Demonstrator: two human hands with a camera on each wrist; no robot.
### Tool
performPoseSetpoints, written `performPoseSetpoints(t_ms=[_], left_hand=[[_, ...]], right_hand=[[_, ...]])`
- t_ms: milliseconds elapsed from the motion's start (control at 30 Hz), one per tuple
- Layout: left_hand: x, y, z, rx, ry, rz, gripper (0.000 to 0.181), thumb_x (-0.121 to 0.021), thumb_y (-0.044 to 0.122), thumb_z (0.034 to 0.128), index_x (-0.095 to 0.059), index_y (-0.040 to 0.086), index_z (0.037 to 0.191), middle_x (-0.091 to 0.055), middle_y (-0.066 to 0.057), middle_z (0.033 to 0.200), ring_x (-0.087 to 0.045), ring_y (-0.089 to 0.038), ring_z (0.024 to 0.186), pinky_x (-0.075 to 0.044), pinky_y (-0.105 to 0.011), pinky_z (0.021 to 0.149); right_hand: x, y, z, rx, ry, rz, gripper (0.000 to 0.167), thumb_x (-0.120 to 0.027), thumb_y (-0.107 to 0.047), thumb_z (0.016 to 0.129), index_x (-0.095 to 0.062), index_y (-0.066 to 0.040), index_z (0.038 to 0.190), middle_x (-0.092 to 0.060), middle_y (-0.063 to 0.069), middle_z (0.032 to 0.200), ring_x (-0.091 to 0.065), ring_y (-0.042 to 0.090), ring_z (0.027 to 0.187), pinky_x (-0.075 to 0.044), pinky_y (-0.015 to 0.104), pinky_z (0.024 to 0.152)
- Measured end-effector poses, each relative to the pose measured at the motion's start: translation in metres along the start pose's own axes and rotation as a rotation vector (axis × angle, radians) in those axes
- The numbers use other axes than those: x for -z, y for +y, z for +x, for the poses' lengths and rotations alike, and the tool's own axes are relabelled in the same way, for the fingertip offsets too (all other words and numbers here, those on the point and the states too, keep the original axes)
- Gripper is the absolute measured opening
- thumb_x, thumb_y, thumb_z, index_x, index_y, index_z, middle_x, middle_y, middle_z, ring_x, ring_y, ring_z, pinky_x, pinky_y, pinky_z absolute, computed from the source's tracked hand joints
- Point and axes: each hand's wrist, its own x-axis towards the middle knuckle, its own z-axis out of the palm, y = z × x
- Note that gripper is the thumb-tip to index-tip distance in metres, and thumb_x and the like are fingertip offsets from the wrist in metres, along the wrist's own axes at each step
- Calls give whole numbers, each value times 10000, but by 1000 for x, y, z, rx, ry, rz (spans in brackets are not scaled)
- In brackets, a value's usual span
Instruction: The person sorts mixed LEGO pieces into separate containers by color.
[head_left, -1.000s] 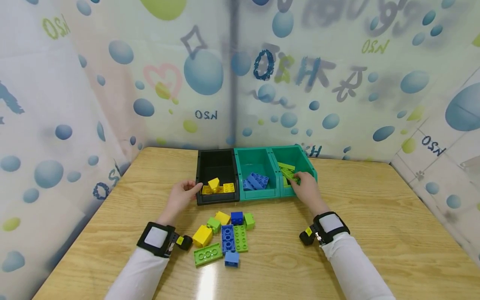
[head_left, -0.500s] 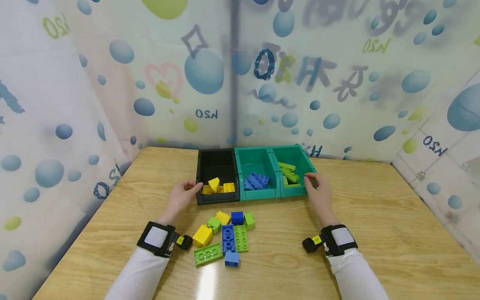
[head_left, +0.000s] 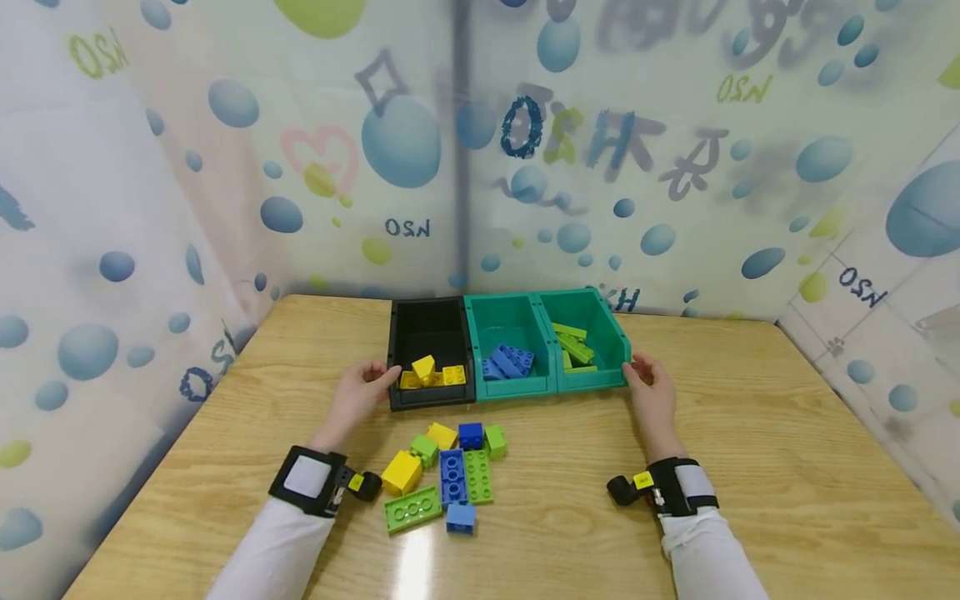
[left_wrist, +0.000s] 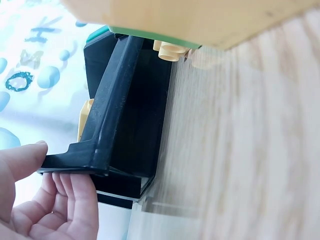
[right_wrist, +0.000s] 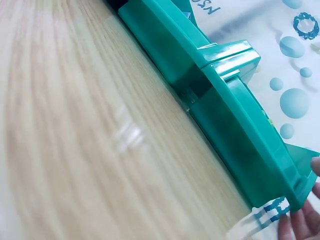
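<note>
My left hand [head_left: 358, 393] pinches the left front edge of a black bin [head_left: 433, 398], which has several yellow bricks [head_left: 424, 372] in it. In the left wrist view its thumb lies over the black rim and its curled fingers [left_wrist: 75, 200] are under it. My right hand [head_left: 651, 392] grips the right front corner of the right-hand green bin [head_left: 592, 382]; only the fingertips [right_wrist: 300, 225] and part of the thumb show in the right wrist view. Lime green bricks [head_left: 573, 346] lie in that bin. Blue bricks [head_left: 508, 362] sit in the middle green bin [head_left: 517, 390].
The three bins stand side by side near the back of the wooden table [head_left: 555, 500]. In front of them lie loose bricks, among them a yellow brick [head_left: 402, 472], a lime plate [head_left: 413, 510] and a blue brick [head_left: 453, 477]. A printed curtain [head_left: 337, 208] hangs behind.
My right hand has left the lime green bricks in the right-hand bin and moved right and down to that bin's front corner. The left hand stays at the black bin.
</note>
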Motion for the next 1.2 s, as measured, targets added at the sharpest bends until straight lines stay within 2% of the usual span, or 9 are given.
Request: performPoseSetpoints(t_ms=[67, 167, 267, 400, 567, 733, 867, 1067, 1200], left_hand=[[0, 0, 0, 0, -2, 9, 303, -559, 311, 955, -536, 13, 1001, -495, -67, 874, -493, -186, 809, -517, -281, 758], [0, 0, -1, -2, -5, 17, 309, -556, 316, 956, -535, 12, 1004, -498, -66, 873, -496, -184, 800, -525, -298, 772], [1, 0, -1, -6, -4, 11, 307, -557, 313, 956, -537, 11, 1001, -500, -65, 867, -494, -175, 785, -524, -287, 764], [1, 1, -1, -4, 3, -1, 292, -552, 299, 960, -538, 12, 1008, -499, -66, 879, -488, -171, 792, -516, -266, 754], [1, 3, -2, 9, 2, -3, 291, -549, 295, 961, -539, 11, 1020, -496, -72, 900, -486, -180, 823, -516, -284, 772], [2, 3, -1, 22, -21, -27, 317, -551, 312, 959, -530, 10, 1051, -502, -66, 923, -498, -173, 847, -526, -285, 796], [8, 5, -1, -3, -9, -80, 341, -543, 298, 964, -514, -6, 1117, -523, -78, 972, -542, -169, 883, -539, -296, 831], [17, 17, -5, -43, 0, -77, 414, -533, 319, 966, -481, -21, 1197, -524, -145, 1094, -580, -229, 990, -533, -280, 861], [22, 28, -11, -60, -50, -38, 436, -530, 342, 965, -489, -26, 1195, -529, -183, 1145, -574, -291, 1049, -515, -351, 912]], right_hand=[[0, 2, 1, -17, -47, 1, 459, -491, -275, 988, -434, 1, 1350, -461, 200, 1324, -445, 257, 1171, -393, 247, 932], [-1, 3, 1, -45, -89, 9, 456, -482, -261, 992, -430, 25, 1344, -463, 199, 1302, -477, 168, 1083, -442, 136, 838], [-2, 4, 2, -46, -81, 26, 420, -490, -214, 989, -449, 57, 1307, -484, 195, 1241, -484, 36, 927, -457, 72, 734], [-4, 6, 3, -43, -62, 25, 375, -493, -187, 986, -478, 70, 1259, -503, 178, 1165, -483, -65, 782, -465, 73, 687], [-4, 7, 3, -48, -51, 12, 336, -496, -183, 985, -505, 71, 1204, -509, 134, 1066, -508, -61, 719, -468, 79, 662], [-3, 8, 2, -61, -47, 8, 332, -495, -189, 986, -508, 62, 1202, -506, 121, 1058, -514, -49, 713, -464, 78, 658], [-4, 9, 1, -69, -51, 22, 327, -488, -188, 988, -503, 57, 1205, -495, 113, 1059, -515, -49, 728, -468, 80, 673], [-4, 9, 1, -69, -53, 33, 326, -487, -177, 989, -500, 61, 1211, -492, 105, 1050, -511, -61, 735, -473, 80, 680], [-4, 9, 2, -63, -54, 30, 330, -486, -178, 989, -499, 61, 1216, -493, 108, 1055, -511, -67, 731, -474, 79, 678]])
